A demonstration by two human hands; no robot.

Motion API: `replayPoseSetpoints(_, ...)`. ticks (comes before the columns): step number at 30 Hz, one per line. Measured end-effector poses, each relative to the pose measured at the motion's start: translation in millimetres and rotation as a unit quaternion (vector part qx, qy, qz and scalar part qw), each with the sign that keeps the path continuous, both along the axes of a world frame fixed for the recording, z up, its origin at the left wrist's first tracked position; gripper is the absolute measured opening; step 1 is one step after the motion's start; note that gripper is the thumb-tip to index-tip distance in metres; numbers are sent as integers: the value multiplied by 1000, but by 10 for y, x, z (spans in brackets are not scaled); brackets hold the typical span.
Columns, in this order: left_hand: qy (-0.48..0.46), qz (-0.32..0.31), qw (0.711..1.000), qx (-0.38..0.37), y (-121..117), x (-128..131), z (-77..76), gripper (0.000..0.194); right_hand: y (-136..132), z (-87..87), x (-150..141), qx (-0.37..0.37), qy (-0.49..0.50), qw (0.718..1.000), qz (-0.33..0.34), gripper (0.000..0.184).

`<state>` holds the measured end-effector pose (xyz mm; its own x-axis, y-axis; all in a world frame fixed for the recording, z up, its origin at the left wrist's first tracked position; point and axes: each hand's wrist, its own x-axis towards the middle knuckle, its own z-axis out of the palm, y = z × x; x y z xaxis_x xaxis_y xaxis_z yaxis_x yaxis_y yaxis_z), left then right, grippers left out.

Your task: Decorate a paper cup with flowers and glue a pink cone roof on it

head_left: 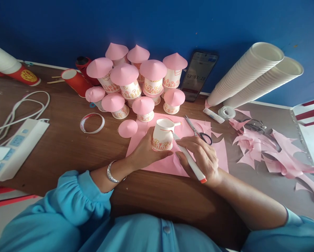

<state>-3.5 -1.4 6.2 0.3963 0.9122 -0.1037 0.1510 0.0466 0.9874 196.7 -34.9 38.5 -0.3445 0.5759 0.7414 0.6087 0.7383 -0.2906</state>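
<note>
My left hand [148, 150] is wrapped round a white paper cup [162, 134], with red and yellow flowers drawn along its lower part. In my right hand [200, 154] is a white marker [191, 162] with an orange-red end. The marker's tip touches the cup's side near a red line below the rim. Under both hands lies pink paper [170, 166]. Just behind the cup, a small white piece with an orange end, perhaps the marker's cap [178, 123], shows. Scissors [197, 129] rest on the paper to the right.
Several decorated cups with pink cone roofs [124, 74] stand at the back. A phone [199, 75] leans on the wall beside tall paper cup stacks [247, 71]. Pink scraps [259, 143] lie right. A tape ring [92, 123] and a power strip [20, 147] are left.
</note>
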Motion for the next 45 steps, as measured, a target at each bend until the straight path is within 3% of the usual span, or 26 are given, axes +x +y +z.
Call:
replayPoseSetpoints(14, -16, 1, 999, -29, 11, 12, 47, 77, 11, -31, 23, -17, 8, 1000, -5, 24)
replayPoseSetpoints(26, -74, -36, 997, 4, 35, -6, 50, 64, 29, -14, 28, -31, 31, 999, 9, 29)
replayPoseSetpoints(45, -110, -30, 993, -30, 42, -18, 38, 70, -12, -18, -14, -32, 25, 999, 24, 25)
